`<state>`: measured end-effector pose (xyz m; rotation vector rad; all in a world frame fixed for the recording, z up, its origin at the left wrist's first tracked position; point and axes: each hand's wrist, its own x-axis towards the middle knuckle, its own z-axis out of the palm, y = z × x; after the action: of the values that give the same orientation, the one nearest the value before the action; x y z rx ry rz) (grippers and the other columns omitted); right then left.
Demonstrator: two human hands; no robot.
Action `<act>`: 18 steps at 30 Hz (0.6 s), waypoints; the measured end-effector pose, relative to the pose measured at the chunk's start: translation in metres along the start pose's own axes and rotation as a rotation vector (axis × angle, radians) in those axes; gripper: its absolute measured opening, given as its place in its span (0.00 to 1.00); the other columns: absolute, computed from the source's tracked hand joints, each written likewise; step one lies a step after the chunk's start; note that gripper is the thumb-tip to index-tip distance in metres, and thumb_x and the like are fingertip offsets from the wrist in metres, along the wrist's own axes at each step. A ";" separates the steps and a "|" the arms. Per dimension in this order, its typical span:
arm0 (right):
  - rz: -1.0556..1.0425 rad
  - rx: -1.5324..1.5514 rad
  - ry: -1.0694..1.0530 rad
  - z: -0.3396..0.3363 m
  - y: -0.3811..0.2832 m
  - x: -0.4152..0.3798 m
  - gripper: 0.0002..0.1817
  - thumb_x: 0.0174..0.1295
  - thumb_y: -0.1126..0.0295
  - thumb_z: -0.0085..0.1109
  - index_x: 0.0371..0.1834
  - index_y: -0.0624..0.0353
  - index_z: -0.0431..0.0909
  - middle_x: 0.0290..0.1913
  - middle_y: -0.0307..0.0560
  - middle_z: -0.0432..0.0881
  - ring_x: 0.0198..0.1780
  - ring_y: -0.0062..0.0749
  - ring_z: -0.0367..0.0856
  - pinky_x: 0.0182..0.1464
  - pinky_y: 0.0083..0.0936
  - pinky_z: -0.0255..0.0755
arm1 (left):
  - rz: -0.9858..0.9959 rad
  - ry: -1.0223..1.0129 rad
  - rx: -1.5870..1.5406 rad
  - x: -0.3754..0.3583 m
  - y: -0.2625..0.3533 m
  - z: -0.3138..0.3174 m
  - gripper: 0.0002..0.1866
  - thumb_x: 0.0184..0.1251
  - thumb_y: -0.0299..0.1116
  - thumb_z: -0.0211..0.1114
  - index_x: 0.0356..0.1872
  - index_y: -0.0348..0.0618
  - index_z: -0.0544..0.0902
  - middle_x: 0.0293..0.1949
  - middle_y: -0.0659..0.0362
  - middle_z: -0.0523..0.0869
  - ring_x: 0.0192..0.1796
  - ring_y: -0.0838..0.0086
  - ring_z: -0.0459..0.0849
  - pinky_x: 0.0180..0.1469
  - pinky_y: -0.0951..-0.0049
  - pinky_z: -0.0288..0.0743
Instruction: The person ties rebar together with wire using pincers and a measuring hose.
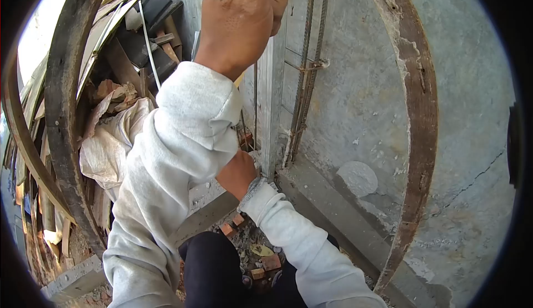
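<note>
Concrete wall (361, 86) fills the frame from 12 to 4 o'clock, leaving a narrow corner by the metal strip (270, 97) and rebar (304, 86). Rubble sacks (111, 141) and timber crowd 9 o'clock. The left hand (241, 19), raised at 12 o'clock, is fisted around the strip's upper part. The right hand (237, 173), at centre, reaches the strip's foot; its fingers are hidden, so their grip cannot be told.

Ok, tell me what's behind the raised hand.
Behind the raised left hand stands an upright pale metal bar against the grey concrete wall, with tied rebar beside it. The hand covers the bar's upper part, so whatever it grips there is hidden.
</note>
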<state>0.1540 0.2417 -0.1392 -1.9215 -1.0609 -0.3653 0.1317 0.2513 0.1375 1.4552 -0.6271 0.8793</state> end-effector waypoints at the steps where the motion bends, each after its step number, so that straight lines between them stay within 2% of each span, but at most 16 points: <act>1: -0.049 0.006 -0.037 0.008 0.008 0.007 0.17 0.75 0.60 0.55 0.50 0.66 0.80 0.29 0.61 0.87 0.33 0.56 0.89 0.33 0.49 0.81 | -0.026 0.001 -0.024 -0.010 0.011 0.009 0.21 0.76 0.48 0.47 0.44 0.39 0.77 0.12 0.69 0.59 0.13 0.83 0.49 0.17 0.74 0.43; 3: -0.154 0.316 0.040 0.005 0.022 0.029 0.18 0.76 0.58 0.54 0.43 0.65 0.81 0.29 0.61 0.87 0.32 0.55 0.89 0.32 0.50 0.81 | -0.039 -0.005 -0.109 -0.024 0.033 0.021 0.21 0.76 0.48 0.46 0.44 0.39 0.77 0.12 0.70 0.58 0.12 0.83 0.48 0.17 0.74 0.43; 4: 0.055 0.194 0.096 -0.019 -0.001 0.024 0.21 0.78 0.55 0.53 0.41 0.65 0.82 0.26 0.58 0.86 0.31 0.56 0.89 0.33 0.48 0.81 | -0.009 -0.038 -0.236 -0.017 0.040 0.018 0.21 0.77 0.48 0.46 0.44 0.39 0.77 0.11 0.71 0.57 0.12 0.83 0.47 0.16 0.74 0.43; 5: -0.021 0.205 0.212 -0.016 0.004 0.013 0.23 0.79 0.53 0.52 0.41 0.65 0.83 0.25 0.57 0.86 0.30 0.55 0.88 0.33 0.48 0.81 | 0.032 -0.130 -0.450 0.002 0.044 0.007 0.21 0.77 0.48 0.46 0.45 0.40 0.77 0.11 0.72 0.56 0.12 0.83 0.47 0.16 0.74 0.43; 6: -0.094 0.212 0.326 -0.006 0.014 -0.002 0.24 0.79 0.52 0.51 0.42 0.65 0.83 0.24 0.56 0.85 0.29 0.54 0.88 0.33 0.47 0.81 | 0.086 -0.166 -0.537 0.010 0.047 -0.001 0.21 0.78 0.48 0.45 0.45 0.40 0.77 0.11 0.72 0.56 0.11 0.83 0.47 0.15 0.75 0.43; 7: -0.169 0.214 0.438 0.001 0.023 -0.015 0.25 0.80 0.50 0.50 0.43 0.65 0.83 0.23 0.55 0.85 0.28 0.54 0.88 0.33 0.46 0.81 | 0.175 -0.072 -0.366 0.006 0.049 0.005 0.21 0.78 0.48 0.46 0.45 0.40 0.77 0.11 0.72 0.56 0.11 0.83 0.47 0.15 0.74 0.43; 8: -0.139 0.169 0.390 0.004 0.028 -0.027 0.24 0.79 0.53 0.55 0.38 0.67 0.86 0.32 0.58 0.89 0.32 0.45 0.91 0.37 0.34 0.84 | 0.248 0.038 -0.178 0.002 0.051 0.011 0.20 0.77 0.48 0.46 0.45 0.40 0.77 0.11 0.72 0.55 0.11 0.83 0.47 0.15 0.74 0.43; 9: 0.048 0.307 0.269 0.007 0.027 -0.025 0.26 0.79 0.51 0.52 0.37 0.66 0.86 0.28 0.55 0.87 0.28 0.43 0.89 0.32 0.33 0.80 | 0.299 0.160 0.006 -0.003 0.053 0.017 0.20 0.77 0.48 0.46 0.45 0.40 0.77 0.11 0.72 0.55 0.11 0.82 0.47 0.15 0.74 0.43; 11: 0.417 0.566 0.032 0.011 0.027 0.001 0.31 0.80 0.47 0.48 0.35 0.65 0.86 0.20 0.51 0.83 0.20 0.38 0.84 0.24 0.31 0.74 | 0.129 0.087 -0.102 -0.024 0.049 0.012 0.20 0.77 0.48 0.46 0.45 0.40 0.77 0.11 0.71 0.56 0.12 0.82 0.47 0.15 0.74 0.43; 12: 0.568 0.895 -0.053 0.004 0.020 0.015 0.35 0.80 0.45 0.48 0.26 0.66 0.84 0.17 0.43 0.79 0.16 0.27 0.75 0.21 0.23 0.66 | 0.066 0.058 -0.117 -0.038 0.047 0.011 0.21 0.77 0.48 0.46 0.45 0.40 0.77 0.11 0.71 0.56 0.12 0.82 0.47 0.15 0.74 0.43; 14: 0.594 1.103 -0.023 0.009 0.017 0.030 0.35 0.81 0.45 0.47 0.26 0.67 0.84 0.16 0.38 0.76 0.15 0.21 0.70 0.20 0.21 0.63 | -0.007 0.020 -0.123 -0.061 0.046 0.008 0.21 0.78 0.49 0.45 0.45 0.41 0.76 0.11 0.71 0.55 0.12 0.82 0.48 0.15 0.74 0.44; 16: 0.582 1.033 -0.191 -0.010 0.004 0.029 0.35 0.79 0.45 0.48 0.27 0.68 0.83 0.14 0.34 0.72 0.14 0.19 0.65 0.19 0.19 0.60 | -0.027 0.008 -0.124 -0.066 0.046 0.003 0.21 0.78 0.49 0.44 0.45 0.41 0.76 0.12 0.71 0.55 0.12 0.82 0.48 0.15 0.74 0.44; 17: 0.751 1.192 -0.302 -0.023 -0.002 0.026 0.34 0.78 0.44 0.50 0.29 0.69 0.83 0.15 0.35 0.72 0.14 0.19 0.65 0.18 0.19 0.59 | -0.030 0.006 -0.126 -0.064 0.045 -0.001 0.21 0.78 0.49 0.44 0.45 0.41 0.76 0.12 0.71 0.55 0.12 0.82 0.48 0.15 0.74 0.44; 18: 0.764 1.223 -0.363 -0.024 0.003 0.025 0.34 0.77 0.44 0.51 0.29 0.69 0.83 0.15 0.35 0.72 0.14 0.19 0.66 0.18 0.20 0.59 | -0.019 0.004 -0.128 -0.060 0.045 -0.003 0.21 0.78 0.49 0.43 0.45 0.42 0.76 0.12 0.71 0.55 0.13 0.82 0.48 0.16 0.74 0.44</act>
<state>0.1745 0.2350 -0.1118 -1.0915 -0.4399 0.9031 0.0608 0.2424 0.1136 1.3420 -0.6541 0.8129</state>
